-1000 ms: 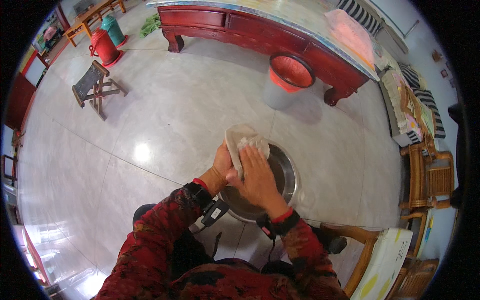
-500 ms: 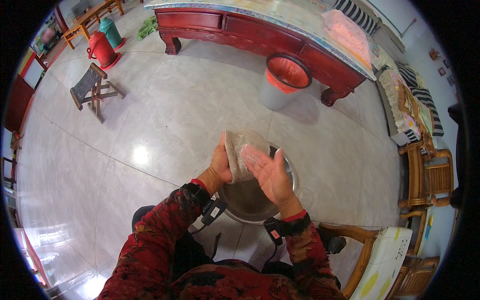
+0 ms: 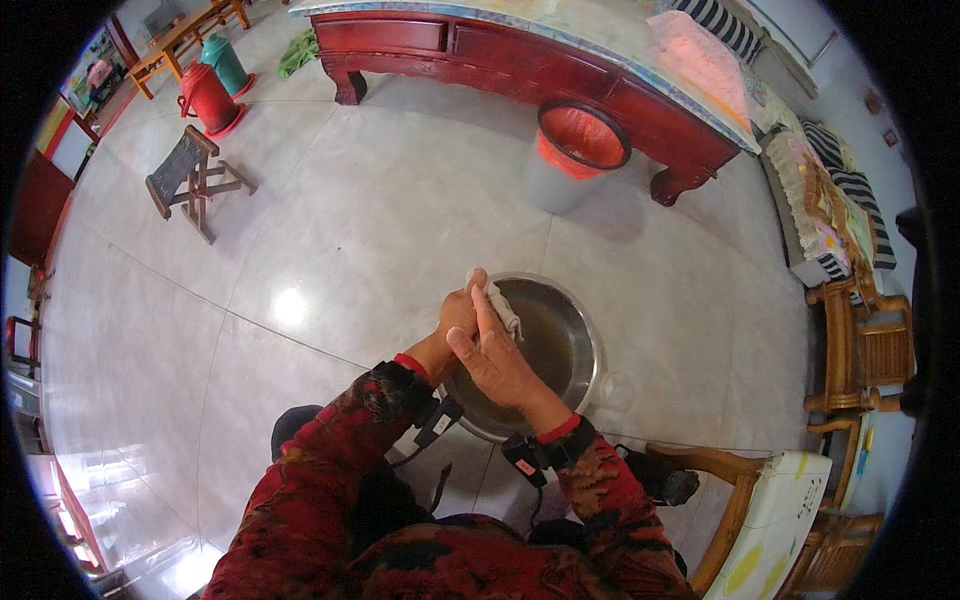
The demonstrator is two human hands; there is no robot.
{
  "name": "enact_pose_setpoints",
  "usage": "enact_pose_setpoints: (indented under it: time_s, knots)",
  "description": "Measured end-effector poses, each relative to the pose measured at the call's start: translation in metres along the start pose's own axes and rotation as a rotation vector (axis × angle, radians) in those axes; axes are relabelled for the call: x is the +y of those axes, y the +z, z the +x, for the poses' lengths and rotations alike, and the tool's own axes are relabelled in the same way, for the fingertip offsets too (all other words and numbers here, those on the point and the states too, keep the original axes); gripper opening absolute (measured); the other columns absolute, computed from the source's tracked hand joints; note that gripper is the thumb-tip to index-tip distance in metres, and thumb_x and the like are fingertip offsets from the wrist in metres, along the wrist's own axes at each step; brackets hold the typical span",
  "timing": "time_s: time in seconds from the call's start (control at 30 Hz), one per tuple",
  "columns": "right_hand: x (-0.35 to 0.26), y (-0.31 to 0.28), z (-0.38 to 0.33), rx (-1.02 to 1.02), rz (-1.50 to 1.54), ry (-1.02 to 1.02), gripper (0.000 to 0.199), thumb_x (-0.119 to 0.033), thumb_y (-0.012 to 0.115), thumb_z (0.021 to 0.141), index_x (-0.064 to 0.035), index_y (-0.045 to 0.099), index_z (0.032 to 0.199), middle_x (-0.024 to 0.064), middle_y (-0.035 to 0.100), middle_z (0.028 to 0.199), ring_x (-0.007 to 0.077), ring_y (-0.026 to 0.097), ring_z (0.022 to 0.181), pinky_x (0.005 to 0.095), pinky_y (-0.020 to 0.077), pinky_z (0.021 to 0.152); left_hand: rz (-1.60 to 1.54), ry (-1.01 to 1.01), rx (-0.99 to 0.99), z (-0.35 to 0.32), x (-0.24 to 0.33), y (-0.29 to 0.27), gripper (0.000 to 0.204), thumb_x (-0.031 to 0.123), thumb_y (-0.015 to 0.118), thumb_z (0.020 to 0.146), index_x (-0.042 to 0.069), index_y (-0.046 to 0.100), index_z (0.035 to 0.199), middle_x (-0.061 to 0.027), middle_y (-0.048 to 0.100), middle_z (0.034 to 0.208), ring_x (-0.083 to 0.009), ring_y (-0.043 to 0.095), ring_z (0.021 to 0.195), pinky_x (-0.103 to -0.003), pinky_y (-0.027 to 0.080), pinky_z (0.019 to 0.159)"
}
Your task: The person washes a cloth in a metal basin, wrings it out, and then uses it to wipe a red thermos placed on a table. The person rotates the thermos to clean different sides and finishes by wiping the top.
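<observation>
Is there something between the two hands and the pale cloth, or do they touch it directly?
Nothing visible stands between. The left hand and right hand press directly on the pale folded cloth, above the round steel basin.

The basin (image 3: pixel 548 350) sat on the floor (image 3: pixel 330 240) before the person, both hands (image 3: pixel 480 335) over it pressing a cloth (image 3: pixel 502 306); the bin (image 3: pixel 572 152) stood beyond, a stool (image 3: pixel 190 178) far left.

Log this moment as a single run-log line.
left hand: gripping pale cloth | right hand: pressed against cloth | position: over metal basin on tiled floor | nearby: red-lined bin
</observation>
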State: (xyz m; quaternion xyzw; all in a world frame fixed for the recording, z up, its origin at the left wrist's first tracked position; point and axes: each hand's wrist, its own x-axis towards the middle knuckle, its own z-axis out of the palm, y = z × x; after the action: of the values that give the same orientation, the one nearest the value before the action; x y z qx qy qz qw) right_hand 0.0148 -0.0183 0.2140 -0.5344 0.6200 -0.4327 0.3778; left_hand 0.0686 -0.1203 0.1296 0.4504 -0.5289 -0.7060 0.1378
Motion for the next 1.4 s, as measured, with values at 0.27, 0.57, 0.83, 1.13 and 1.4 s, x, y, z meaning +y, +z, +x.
enact_pose_setpoints:
  time_s: [0.27,0.57,0.83,1.13,1.4]
  knots:
    - [0.035,-0.037,-0.027,0.045,0.801,0.222,0.065,-0.050,0.030,0.100,0.0044,0.037,0.136,0.0205,0.048,0.133,0.0297,0.047,0.125,0.0388,0.0356,0.106,-0.899,-0.245,-0.226,0.002,0.011,-0.020,0.062,0.055,0.032,0.097,0.002,0.050,0.125,-0.0173,0.057,0.123,-0.0321,0.056,0.110,-0.047,0.048,0.092]
    - [0.249,-0.047,-0.072,0.519,0.681,0.828,0.022,-0.023,0.058,0.091,-0.0049,0.061,0.104,0.0087,0.064,0.093,0.0239,0.064,0.084,0.0381,0.0542,0.073,-1.020,-0.139,-0.433,-0.003,0.007,-0.039,0.068,0.057,0.036,0.094,0.003,0.045,0.133,-0.0179,0.049,0.133,-0.0358,0.049,0.120,-0.051,0.037,0.104]
    - [0.348,0.001,-0.114,0.705,-0.202,0.879,0.039,-0.033,0.047,0.096,0.0010,0.061,0.085,0.0129,0.060,0.079,0.0289,0.060,0.078,0.0461,0.0466,0.077,-0.858,-0.219,-0.362,-0.001,-0.002,-0.046,0.072,0.061,0.043,0.090,0.003,0.047,0.131,-0.0182,0.054,0.127,-0.0350,0.054,0.115,-0.052,0.043,0.099]
    - [0.173,-0.039,-0.036,0.020,1.283,0.576,0.039,-0.034,0.046,0.098,0.0010,0.062,0.090,0.0122,0.064,0.084,0.0242,0.063,0.084,0.0382,0.0521,0.077,-0.998,-0.371,-0.413,0.024,-0.023,-0.043,0.057,0.044,0.043,0.091,0.003,0.050,0.129,-0.0170,0.058,0.123,-0.0339,0.056,0.112,-0.050,0.045,0.097]
    - [0.052,-0.037,0.027,0.102,0.395,0.372,0.048,-0.030,0.039,0.101,0.0107,0.050,0.124,0.0196,0.060,0.118,0.0250,0.058,0.110,0.0334,0.0439,0.098,-1.020,-0.375,-0.624,0.032,-0.021,-0.018,0.055,0.048,0.038,0.094,0.005,0.054,0.124,-0.0148,0.060,0.120,-0.0311,0.059,0.107,-0.047,0.045,0.096]
